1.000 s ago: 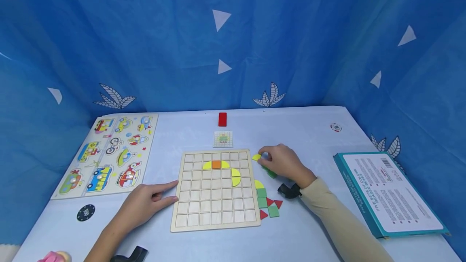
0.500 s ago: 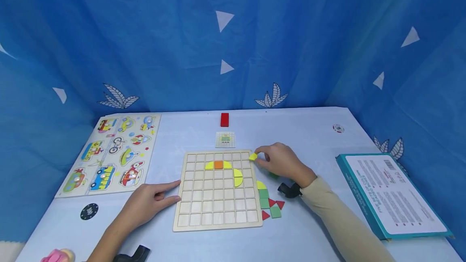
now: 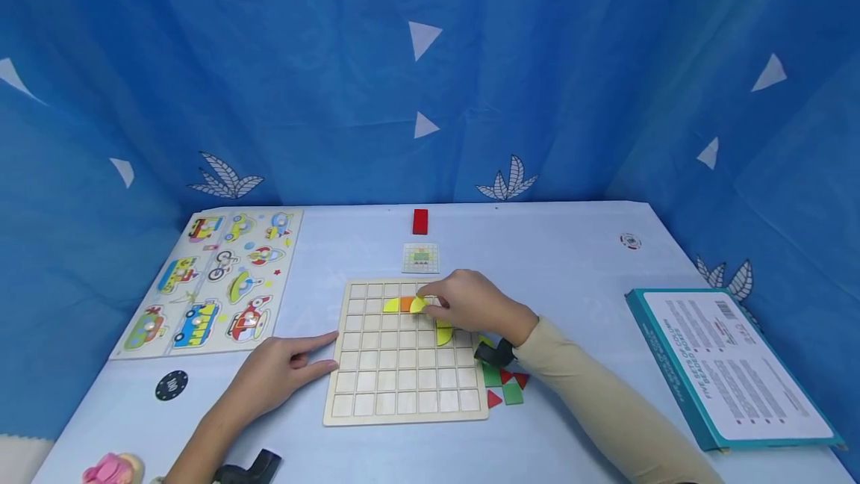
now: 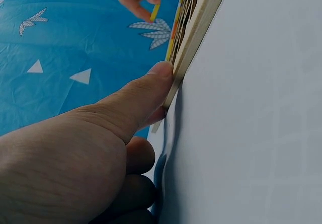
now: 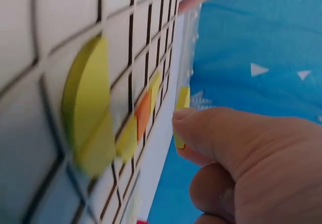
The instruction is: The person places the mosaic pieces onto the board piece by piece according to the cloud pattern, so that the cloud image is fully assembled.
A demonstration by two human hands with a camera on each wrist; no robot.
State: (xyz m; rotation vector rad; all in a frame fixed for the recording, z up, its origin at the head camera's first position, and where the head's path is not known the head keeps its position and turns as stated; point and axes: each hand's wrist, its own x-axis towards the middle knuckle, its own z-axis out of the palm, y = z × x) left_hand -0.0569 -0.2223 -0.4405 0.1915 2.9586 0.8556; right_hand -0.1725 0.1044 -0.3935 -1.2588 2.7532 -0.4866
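Observation:
My right hand point(image 3: 466, 301) pinches a yellow quarter-circle tile point(image 3: 418, 305) between thumb and index finger, over the upper part of the wooden grid board point(image 3: 339, 394). In the right wrist view, that held tile point(image 5: 184, 97) stands edge-on, raised off the board. An orange square tile point(image 3: 406, 305) sits in the grid with a yellow tile point(image 3: 391, 306) on its left. More yellow tiles point(image 3: 444, 334) lie in the grid lower right, partly hidden by the right hand. My left hand point(image 3: 282, 368) touches the board's left edge with extended index finger and thumb.
Green squares point(image 3: 513, 394) and red triangles point(image 3: 493, 399) lie right of the board. A small pattern card point(image 3: 421, 258) and a red block point(image 3: 419, 221) are behind it. A vehicle puzzle point(image 3: 208, 282) lies left, a teal box point(image 3: 735, 368) right, a black chip point(image 3: 171, 385) front left.
My right hand has carried the yellow tile left, from beside the board to over the orange square's right side. The left hand stays at the board's edge. The head view has shifted slightly.

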